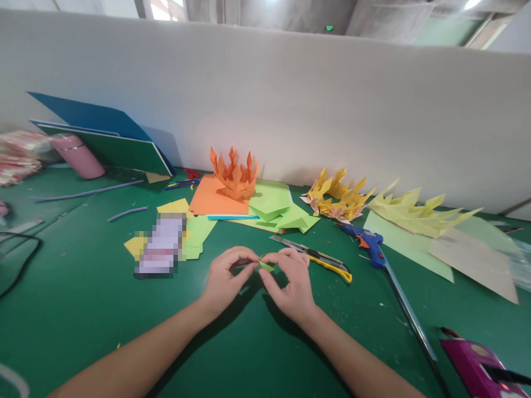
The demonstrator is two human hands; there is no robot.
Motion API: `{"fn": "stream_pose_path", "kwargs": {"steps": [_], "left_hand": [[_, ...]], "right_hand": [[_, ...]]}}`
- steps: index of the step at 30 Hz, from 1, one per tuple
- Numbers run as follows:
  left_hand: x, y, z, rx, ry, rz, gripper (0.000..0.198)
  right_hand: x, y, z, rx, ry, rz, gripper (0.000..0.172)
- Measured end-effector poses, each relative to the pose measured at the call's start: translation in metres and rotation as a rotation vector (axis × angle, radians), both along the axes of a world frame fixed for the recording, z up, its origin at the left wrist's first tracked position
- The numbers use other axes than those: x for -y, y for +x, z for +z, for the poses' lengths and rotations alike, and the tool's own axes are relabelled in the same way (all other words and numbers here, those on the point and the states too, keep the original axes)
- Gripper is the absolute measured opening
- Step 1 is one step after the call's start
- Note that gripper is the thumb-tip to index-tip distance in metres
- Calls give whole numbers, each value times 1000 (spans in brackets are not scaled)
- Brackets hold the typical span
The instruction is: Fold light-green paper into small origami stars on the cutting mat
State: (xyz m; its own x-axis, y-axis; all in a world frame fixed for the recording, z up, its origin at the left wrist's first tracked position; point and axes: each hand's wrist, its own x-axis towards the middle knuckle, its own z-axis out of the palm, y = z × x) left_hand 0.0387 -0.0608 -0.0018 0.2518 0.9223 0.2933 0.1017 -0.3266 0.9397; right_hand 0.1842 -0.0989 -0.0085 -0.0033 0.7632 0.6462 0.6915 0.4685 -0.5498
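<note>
A small piece of folded light-green paper (266, 266) is pinched between my two hands, above the middle of the table. My left hand (228, 279) closes thumb and fingertips on its left end. On the other side, my right hand (292, 284) has its fingers curled at the piece's right part, with the thumb below it. The fingers cover much of the paper. Just beyond my right hand lies a yellow utility knife (332, 265) with its blade out. Behind the hands are loose light-green folded pieces (290, 215).
An orange paper crown (236, 179) stands on paper sheets at the back, with a yellow paper crown (338, 202) to its right. A blue glue gun (373, 249) lies right of the knife. A blurred phone (161, 246) rests at left, before a pink bottle (78, 156).
</note>
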Motion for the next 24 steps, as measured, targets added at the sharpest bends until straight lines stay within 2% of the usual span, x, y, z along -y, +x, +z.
{"fn": "stream_pose_path", "kwargs": {"steps": [13, 17, 24], "left_hand": [[-1, -2, -2, -39, 18, 11, 7], [-2, -1, -2, -50, -62, 11, 10], [-8, 0, -2, -2, -319, -20, 15]], "right_hand": [[-3, 0, -3, -69, -57, -6, 7], [-7, 2, -4, -213, -192, 19, 11], [-16, 7, -11, -530, -522, 134, 15]]}}
